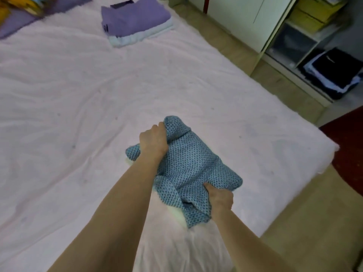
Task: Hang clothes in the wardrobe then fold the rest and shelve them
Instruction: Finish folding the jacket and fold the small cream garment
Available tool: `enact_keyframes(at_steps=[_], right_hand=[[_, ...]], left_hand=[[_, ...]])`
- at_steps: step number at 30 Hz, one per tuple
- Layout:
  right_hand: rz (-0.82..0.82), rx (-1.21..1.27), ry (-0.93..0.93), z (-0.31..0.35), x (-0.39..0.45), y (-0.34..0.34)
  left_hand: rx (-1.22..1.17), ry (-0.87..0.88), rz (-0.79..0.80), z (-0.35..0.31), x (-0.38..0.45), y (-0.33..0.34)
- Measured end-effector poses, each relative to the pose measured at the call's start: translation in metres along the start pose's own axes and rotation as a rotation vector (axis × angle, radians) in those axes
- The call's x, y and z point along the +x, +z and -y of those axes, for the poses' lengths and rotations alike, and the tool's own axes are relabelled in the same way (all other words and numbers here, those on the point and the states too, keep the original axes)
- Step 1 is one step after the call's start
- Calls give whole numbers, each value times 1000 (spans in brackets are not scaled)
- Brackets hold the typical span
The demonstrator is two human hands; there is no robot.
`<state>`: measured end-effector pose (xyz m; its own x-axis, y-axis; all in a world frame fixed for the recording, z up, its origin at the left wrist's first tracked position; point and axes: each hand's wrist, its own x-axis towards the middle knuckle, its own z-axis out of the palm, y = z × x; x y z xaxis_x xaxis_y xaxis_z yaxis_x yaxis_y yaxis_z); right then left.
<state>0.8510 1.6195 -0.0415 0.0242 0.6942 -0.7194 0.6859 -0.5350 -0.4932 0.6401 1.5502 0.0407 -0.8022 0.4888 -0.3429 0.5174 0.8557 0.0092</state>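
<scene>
We note both hands clamped on the blue dotted knit garment (188, 163), bunched on the pale pink bedsheet (78, 95): left hand (153, 139) at its far end, right hand (221, 199) at its near edge. Risk: uneven grips could skew the fold; the folded purple stack (135, 22) lies well beyond.

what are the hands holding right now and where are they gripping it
Both grip the blue patterned garment: left hand bunches its far end, right hand its near edge.
</scene>
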Motion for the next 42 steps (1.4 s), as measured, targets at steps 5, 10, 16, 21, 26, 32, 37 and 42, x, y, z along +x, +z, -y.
enact_keyframes(at_steps=[5,10,16,21,26,32,37,42], right_hand=[[45,-82,18,-19,35,13],[-217,-536,-239,-29,31,16],[-261,-906,-999,-57,45,22],[-117,-1061,-952,-69,56,30],[-189,-1027,-1058,-37,13,35],[99,-846,-1323,-21,-99,100],[483,-1016,-1370,-71,-208,187],[740,-1149,-1311,-162,-312,288]], left_hand=[[97,37,-131,-16,30,42],[56,170,-19,-25,13,108],[43,128,53,-11,6,148],[19,177,106,-6,12,151],[-210,207,35,12,-12,116],[-258,85,-50,143,-110,101],[-297,-260,-34,303,-227,125],[-432,-550,-15,451,-339,172]])
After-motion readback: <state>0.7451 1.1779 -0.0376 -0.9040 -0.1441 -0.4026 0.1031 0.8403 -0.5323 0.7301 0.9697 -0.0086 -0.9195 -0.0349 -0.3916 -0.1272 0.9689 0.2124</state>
